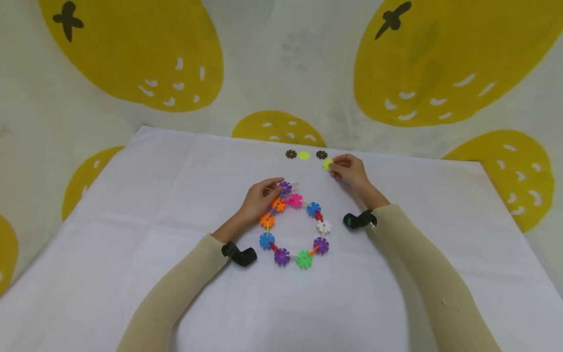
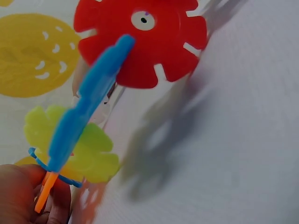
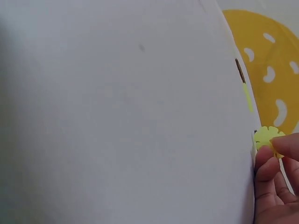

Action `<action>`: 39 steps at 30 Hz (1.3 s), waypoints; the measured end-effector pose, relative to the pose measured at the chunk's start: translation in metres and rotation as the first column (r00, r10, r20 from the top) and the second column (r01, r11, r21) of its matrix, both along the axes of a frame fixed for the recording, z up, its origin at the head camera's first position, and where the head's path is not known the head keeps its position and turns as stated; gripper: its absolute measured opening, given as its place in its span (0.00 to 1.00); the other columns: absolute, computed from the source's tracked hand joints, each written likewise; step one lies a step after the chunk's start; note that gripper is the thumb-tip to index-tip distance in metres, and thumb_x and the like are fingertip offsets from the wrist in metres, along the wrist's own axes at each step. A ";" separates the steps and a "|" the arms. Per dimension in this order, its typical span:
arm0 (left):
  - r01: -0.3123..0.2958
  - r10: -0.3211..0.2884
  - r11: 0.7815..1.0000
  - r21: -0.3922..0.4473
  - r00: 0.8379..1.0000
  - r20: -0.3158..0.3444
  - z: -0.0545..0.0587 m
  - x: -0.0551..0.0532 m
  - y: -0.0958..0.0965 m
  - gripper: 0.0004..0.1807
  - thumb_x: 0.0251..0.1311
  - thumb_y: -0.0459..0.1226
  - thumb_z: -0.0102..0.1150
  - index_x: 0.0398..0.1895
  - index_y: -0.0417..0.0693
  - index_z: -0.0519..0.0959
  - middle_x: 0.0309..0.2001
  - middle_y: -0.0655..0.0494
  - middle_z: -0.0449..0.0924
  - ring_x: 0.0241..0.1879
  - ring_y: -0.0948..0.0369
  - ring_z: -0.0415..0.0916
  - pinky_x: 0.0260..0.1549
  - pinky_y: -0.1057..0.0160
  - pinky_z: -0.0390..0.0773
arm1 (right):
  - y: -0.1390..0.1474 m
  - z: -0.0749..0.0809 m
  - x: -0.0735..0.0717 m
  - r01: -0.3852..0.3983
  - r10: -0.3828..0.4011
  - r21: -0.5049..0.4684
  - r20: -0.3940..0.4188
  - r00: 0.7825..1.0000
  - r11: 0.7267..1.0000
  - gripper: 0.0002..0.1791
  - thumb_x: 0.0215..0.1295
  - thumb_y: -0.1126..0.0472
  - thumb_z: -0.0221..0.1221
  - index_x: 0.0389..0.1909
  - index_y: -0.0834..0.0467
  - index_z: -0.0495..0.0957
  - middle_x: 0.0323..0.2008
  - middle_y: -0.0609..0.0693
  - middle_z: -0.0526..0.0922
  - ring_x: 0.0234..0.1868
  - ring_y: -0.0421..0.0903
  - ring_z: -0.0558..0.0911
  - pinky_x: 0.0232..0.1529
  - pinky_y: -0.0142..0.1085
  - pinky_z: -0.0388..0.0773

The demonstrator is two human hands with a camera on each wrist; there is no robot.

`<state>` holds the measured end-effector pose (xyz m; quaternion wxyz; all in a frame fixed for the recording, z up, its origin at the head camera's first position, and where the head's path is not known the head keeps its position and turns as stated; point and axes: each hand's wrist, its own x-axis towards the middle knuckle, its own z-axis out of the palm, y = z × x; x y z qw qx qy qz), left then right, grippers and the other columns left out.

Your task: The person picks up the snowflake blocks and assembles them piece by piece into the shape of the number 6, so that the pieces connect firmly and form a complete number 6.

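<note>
A ring of interlocked colourful snowflake discs, with a green disc (image 1: 304, 259) at its near side, lies on the white table. My left hand (image 1: 258, 199) holds the ring at its far left, thumb and fingers around the purple disc (image 1: 286, 187) there. Large in the left wrist view are a red disc (image 2: 140, 51) and a blue disc seen edge-on (image 2: 86, 107), linked to the ring. Between thumb and fingertips, my right hand (image 1: 352, 172) pinches a loose yellow snowflake disc (image 1: 327, 165) near the table's far edge; the right wrist view shows the same yellow disc (image 3: 264, 135).
Beyond the ring, a brown disc (image 1: 291, 154), a yellow disc (image 1: 304, 155) and another brown disc (image 1: 322, 155) lie in a row by the table's (image 1: 198, 293) far edge. Behind hangs a white cloth with yellow fruit prints (image 1: 281, 125).
</note>
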<state>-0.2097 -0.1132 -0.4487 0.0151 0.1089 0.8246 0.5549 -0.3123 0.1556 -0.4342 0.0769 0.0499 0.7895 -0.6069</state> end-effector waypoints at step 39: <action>0.000 0.000 1.000 -0.007 0.998 0.066 0.000 -0.001 0.000 0.16 0.67 0.37 0.58 0.56 0.42 0.80 0.45 0.45 0.84 0.41 0.56 0.80 0.42 0.63 0.79 | -0.031 0.002 0.042 -0.406 0.443 -0.311 0.057 0.895 0.859 0.22 0.68 0.72 0.55 0.61 0.76 0.68 0.31 0.48 0.86 0.28 0.40 0.83 0.34 0.28 0.80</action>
